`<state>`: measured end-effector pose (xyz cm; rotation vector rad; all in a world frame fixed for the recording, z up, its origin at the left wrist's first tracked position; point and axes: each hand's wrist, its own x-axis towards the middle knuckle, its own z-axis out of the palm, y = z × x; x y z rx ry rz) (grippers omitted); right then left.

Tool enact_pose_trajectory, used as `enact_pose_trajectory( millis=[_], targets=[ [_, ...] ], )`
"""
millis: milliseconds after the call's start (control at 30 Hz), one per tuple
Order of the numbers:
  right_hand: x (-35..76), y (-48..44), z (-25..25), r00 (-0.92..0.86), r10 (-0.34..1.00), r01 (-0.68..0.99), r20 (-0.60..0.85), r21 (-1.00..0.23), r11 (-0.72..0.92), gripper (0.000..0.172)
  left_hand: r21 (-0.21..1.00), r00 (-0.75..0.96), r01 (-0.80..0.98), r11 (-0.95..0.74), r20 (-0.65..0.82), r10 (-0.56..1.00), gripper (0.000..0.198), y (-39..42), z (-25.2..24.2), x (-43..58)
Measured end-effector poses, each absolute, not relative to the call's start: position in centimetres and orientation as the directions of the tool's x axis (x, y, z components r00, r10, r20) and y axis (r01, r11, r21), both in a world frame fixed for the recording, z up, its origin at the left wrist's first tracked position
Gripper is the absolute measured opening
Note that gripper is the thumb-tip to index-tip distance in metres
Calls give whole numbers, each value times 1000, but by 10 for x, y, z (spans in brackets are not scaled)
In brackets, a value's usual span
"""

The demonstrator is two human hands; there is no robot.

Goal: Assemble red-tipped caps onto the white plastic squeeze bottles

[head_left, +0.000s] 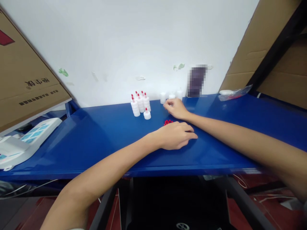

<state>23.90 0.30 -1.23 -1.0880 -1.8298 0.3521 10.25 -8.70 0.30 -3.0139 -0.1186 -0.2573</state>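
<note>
My left hand (pixel 176 135) is low over the blue table, fingers stretched to the right and slightly apart, with no object visible in them. Beside its knuckles lies a small pile of red tips (pixel 168 122), partly hidden behind the hand. My right hand (pixel 177 109) is farther back, its fingers curled together near several white round pieces (pixel 163 97) by the wall; whatever its fingertips hold is hidden. To the left stand stacked white pieces (pixel 140 103) topped with red tips. A single white piece with a red tip (pixel 147 114) sits in front of them.
The blue table (pixel 100 137) meets a white wall (pixel 144 41). A dark pixelated object (pixel 197 80) leans there. A plastic bag (pixel 236 93) lies at the back right. Cardboard (pixel 31 73) and a white power strip (pixel 35 137) are on the left.
</note>
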Motion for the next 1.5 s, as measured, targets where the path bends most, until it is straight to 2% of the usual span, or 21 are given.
enact_pose_trajectory(
  millis=[267, 400, 500, 567, 667, 733, 800, 867, 1000, 1100, 1200, 1333, 1500],
  targets=[
    [240, 6, -15, -188, 785, 534, 591, -609, 586, 26, 15, 969, 43, -999, 242, 46, 35, -85, 3, 99],
    [239, 6, -15, -183, 790, 539, 586, -612, 579, 25, -70, 955, 85, -994, 291, 61, 31, -82, 2, 98],
    [241, 5, -14, -181, 809, 542, 559, -630, 556, 24, -132, 914, 147, -980, 398, 83, 28, -77, 2, 96],
    [243, 5, -14, -232, 812, 527, 535, -632, 568, 22, -99, 847, 244, -965, 506, 162, 25, -70, 3, 92],
    [247, 9, -16, -403, 745, 460, 531, -587, 667, 18, 30, 690, 430, -902, 633, 350, 17, -55, 7, 82],
    [249, 12, -18, -447, 719, 421, 532, -584, 694, 24, 134, 566, 533, -835, 678, 470, 23, -43, 10, 72],
    [249, 13, -18, -449, 737, 411, 505, -616, 672, 34, 197, 491, 594, -780, 679, 545, 28, -31, 12, 62],
    [248, 13, -16, -471, 752, 408, 462, -642, 650, 40, 204, 473, 628, -751, 666, 577, 26, -21, 14, 52],
    [244, 9, -12, -466, 774, 377, 428, -696, 611, 36, 189, 474, 662, -726, 645, 600, 24, -12, 12, 43],
    [242, 8, -12, -407, 830, 417, 382, -731, 541, 31, 183, 492, 657, -731, 630, 601, 23, -11, 8, 46],
    [241, 9, -13, -393, 838, 493, 378, -683, 539, 32, 186, 517, 658, -730, 592, 618, 23, -14, 5, 50],
    [242, 11, -14, -387, 789, 552, 478, -565, 613, 42, 172, 566, 648, -742, 543, 620, 30, -19, 4, 52],
    [242, 7, -12, -357, 829, 532, 430, -636, 559, 46, 158, 598, 609, -777, 552, 581, 38, -16, 1, 50]
  ],
)
